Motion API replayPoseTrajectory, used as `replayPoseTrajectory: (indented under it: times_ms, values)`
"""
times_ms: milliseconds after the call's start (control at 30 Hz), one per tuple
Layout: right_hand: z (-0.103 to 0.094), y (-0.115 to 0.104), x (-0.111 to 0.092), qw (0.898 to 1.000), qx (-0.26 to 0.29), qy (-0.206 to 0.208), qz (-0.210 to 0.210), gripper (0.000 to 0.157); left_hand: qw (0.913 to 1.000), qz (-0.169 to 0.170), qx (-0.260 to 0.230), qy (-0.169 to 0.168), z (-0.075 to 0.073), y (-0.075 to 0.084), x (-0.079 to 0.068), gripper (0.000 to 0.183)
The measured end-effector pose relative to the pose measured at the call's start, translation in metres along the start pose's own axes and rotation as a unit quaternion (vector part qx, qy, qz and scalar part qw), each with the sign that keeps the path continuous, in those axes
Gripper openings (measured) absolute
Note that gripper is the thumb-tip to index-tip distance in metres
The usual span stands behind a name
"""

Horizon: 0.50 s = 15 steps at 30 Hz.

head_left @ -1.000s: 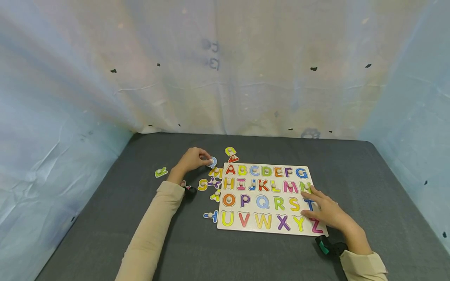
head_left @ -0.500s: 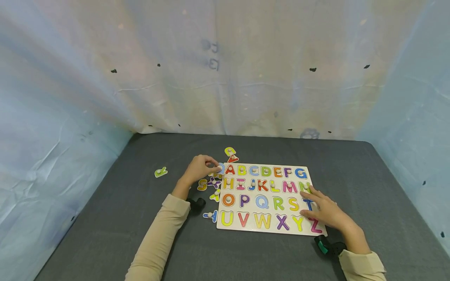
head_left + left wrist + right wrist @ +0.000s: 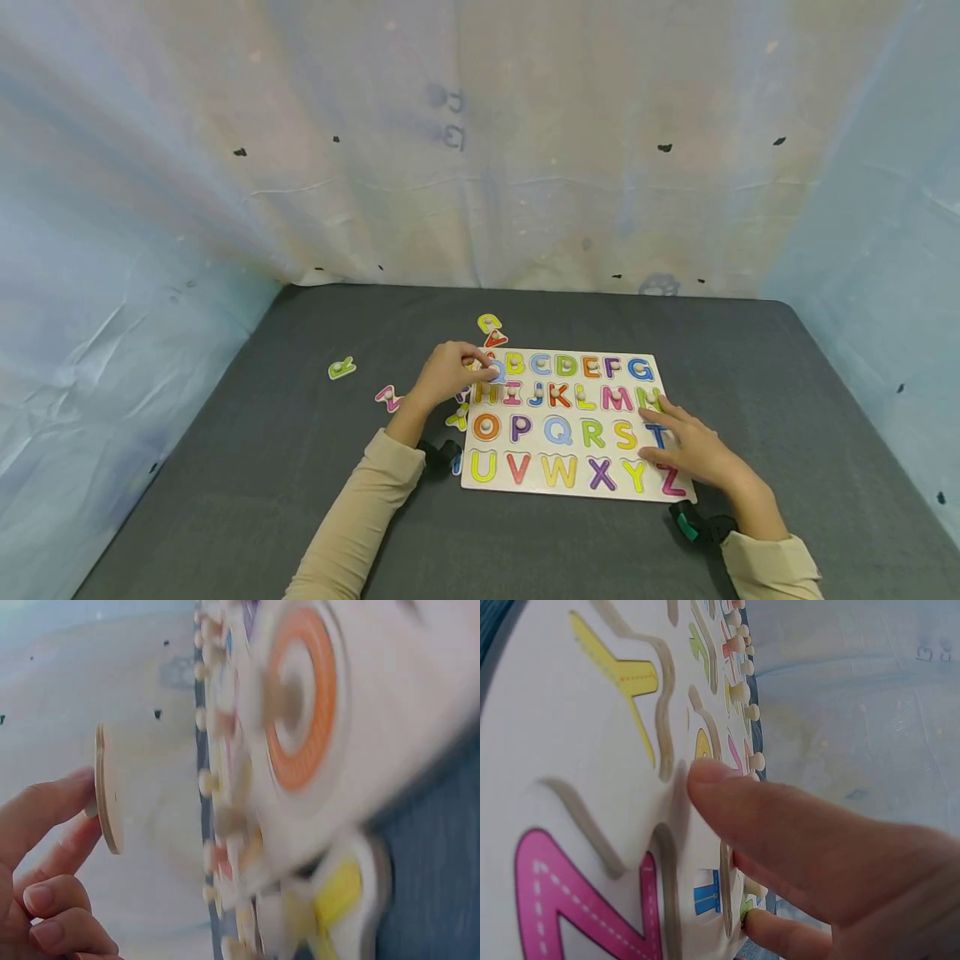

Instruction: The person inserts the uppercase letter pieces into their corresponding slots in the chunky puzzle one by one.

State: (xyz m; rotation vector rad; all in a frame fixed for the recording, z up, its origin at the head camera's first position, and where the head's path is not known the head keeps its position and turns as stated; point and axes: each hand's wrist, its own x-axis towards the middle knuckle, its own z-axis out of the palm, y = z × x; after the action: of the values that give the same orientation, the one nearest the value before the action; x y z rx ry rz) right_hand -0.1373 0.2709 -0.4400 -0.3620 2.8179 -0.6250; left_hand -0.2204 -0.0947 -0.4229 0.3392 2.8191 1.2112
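Observation:
Thumb and fingertips of my left hand [image 3: 446, 372] pinch a blue letter Q puzzle piece [image 3: 497, 371] by its knob. It is over the upper left of the wooden alphabet board [image 3: 540, 450], overlapping the A in the head view. The left wrist view shows the held piece [image 3: 110, 795] edge-on, raised clear of the board. My right hand [image 3: 701, 450] rests on the board's right side with fingers extended, partly covering the N, T and Z places. Its thumb [image 3: 735, 799] lies near the S recess. Knobbed letters sit in the upper rows; the Q recess shows its printed letter.
Loose letters lie left of the board: a green R [image 3: 342, 367], a pink Z [image 3: 389, 398] and a yellow Y [image 3: 457, 417]. A red V-shaped piece [image 3: 496, 337] and a yellow curved piece [image 3: 489, 322] lie behind its upper left corner. The left forearm hides others.
My left hand has carried the blue Q rightward and slightly nearer, from beside the loose letters to over the board's upper left. My right hand has stayed on the board.

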Motion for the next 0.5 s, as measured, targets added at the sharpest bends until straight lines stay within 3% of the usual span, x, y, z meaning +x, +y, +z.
replayPoseTrajectory:
  times_ms: [200,500]
  values:
    - [0.0,0.0,-0.001,1.0,0.001,-0.001,0.0,0.072,0.9999,0.002,-0.013,0.004,0.015,0.014,-0.004,0.017]
    - [0.0,0.001,-0.001,1.0,0.003,-0.002,-0.005,0.072,0.9989,0.018,-0.029,-0.03,0.041,0.04,-0.007,0.016]
